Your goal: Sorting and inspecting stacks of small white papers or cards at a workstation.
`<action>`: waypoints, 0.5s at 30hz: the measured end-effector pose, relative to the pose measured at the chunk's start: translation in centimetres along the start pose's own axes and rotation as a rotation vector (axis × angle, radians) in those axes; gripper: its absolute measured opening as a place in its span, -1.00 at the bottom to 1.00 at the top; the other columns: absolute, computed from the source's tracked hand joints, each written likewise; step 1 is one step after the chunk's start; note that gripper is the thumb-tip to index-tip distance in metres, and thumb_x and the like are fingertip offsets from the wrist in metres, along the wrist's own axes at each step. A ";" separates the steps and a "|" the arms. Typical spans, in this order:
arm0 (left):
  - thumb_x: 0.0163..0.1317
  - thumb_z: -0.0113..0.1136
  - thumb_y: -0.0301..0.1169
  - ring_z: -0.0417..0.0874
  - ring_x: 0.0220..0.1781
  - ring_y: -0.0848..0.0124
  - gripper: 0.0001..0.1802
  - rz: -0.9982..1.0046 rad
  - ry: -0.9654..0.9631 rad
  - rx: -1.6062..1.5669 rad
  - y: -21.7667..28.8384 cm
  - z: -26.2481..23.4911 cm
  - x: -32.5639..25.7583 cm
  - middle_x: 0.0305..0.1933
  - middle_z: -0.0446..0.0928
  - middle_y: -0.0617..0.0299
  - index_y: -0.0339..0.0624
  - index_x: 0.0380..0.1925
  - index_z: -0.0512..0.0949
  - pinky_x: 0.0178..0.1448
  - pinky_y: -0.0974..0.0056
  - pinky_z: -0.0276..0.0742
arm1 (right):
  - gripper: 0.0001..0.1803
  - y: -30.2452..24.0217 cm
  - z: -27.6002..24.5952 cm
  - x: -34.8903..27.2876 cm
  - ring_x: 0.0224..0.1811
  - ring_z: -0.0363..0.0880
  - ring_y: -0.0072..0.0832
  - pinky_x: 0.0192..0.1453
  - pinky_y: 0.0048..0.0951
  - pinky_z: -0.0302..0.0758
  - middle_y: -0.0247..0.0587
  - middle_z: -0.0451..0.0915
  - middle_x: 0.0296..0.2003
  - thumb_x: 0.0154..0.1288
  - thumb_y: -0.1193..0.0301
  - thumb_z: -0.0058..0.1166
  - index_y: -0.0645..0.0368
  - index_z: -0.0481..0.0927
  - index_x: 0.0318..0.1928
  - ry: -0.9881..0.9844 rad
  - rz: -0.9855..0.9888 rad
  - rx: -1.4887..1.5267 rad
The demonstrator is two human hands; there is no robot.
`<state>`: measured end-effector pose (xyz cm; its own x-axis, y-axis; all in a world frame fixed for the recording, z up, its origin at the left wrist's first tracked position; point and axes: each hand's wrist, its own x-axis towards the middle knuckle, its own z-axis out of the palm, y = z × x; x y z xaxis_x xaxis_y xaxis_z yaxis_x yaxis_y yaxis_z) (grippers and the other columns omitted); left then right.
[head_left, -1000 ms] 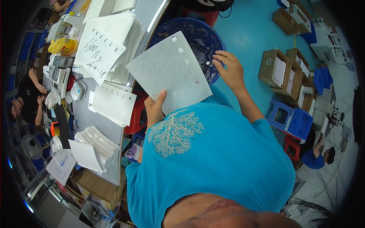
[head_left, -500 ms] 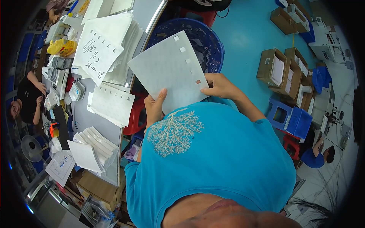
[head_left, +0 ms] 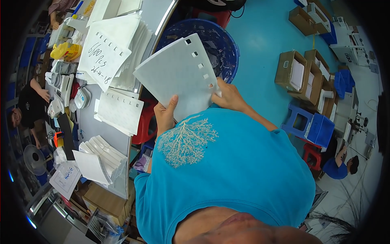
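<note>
Between my hands is a stack of white punched sheets point(head_left: 174, 75), tilted, with a row of small square holes along its right edge. My left hand point(head_left: 165, 115) grips the lower left edge, thumb on top and fingers hidden underneath. On the lower right edge, beside the lowest hole, my right hand point(head_left: 228, 96) is closed with its thumb on the face. The sheets are held over the near rim of a large blue bin point(head_left: 233, 53), partly covering it. Scraps lie inside the bin.
Left of me, a grey table point(head_left: 106, 129) carries a tall paper stack point(head_left: 111, 53) with handwriting, loose punched sheets point(head_left: 120, 110), folded white bundles point(head_left: 99, 156) and a yellow bottle point(head_left: 66, 51). Cardboard boxes point(head_left: 291, 72) and a blue stool point(head_left: 297, 121) stand right. Other people sit at both sides.
My right hand has shifted slightly down and left along the sheets' edge. The stack's edges have fanned a little, and its holes now look darker. My left hand stays in place.
</note>
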<state>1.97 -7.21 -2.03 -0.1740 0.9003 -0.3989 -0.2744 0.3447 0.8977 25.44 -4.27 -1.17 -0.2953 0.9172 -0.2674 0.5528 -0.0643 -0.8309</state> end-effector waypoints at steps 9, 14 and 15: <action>0.19 0.32 -0.32 0.57 -0.11 0.40 -0.58 -0.005 -0.015 -0.004 0.0 0.2 0.3 -0.12 0.60 0.06 -0.45 -0.08 0.53 0.04 0.28 0.44 | -0.62 -0.6 -1.2 0.8 -0.38 0.61 -0.29 -0.30 -0.31 0.50 -0.05 0.61 -0.37 0.13 0.40 0.01 0.25 0.45 -0.01 0.004 0.068 0.130; 0.21 0.31 -0.35 0.57 -0.08 0.39 -0.58 -0.071 -0.050 -0.155 -1.0 -0.4 1.0 -0.07 0.58 0.06 -0.44 -0.04 0.51 0.05 0.27 0.46 | -0.57 1.0 -5.2 0.2 -0.06 0.54 -0.58 -0.20 -0.53 0.52 -0.26 0.61 -0.10 0.32 0.31 0.09 0.27 0.46 0.13 -0.418 0.150 0.679; 0.21 0.30 -0.36 0.57 -0.08 0.39 -0.59 -0.089 -0.061 -0.173 -1.2 -0.7 1.1 -0.06 0.57 0.06 -0.44 -0.04 0.51 0.05 0.27 0.46 | -0.57 1.2 -5.2 0.3 -0.06 0.54 -0.58 -0.20 -0.53 0.52 -0.26 0.61 -0.10 0.32 0.31 0.09 0.27 0.46 0.13 -0.418 0.152 0.680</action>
<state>1.51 -6.85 -3.68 -0.0859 0.8847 -0.4581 -0.4453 0.3772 0.8120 30.09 -2.01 0.32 -0.5962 0.6653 -0.4493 0.0558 -0.5240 -0.8499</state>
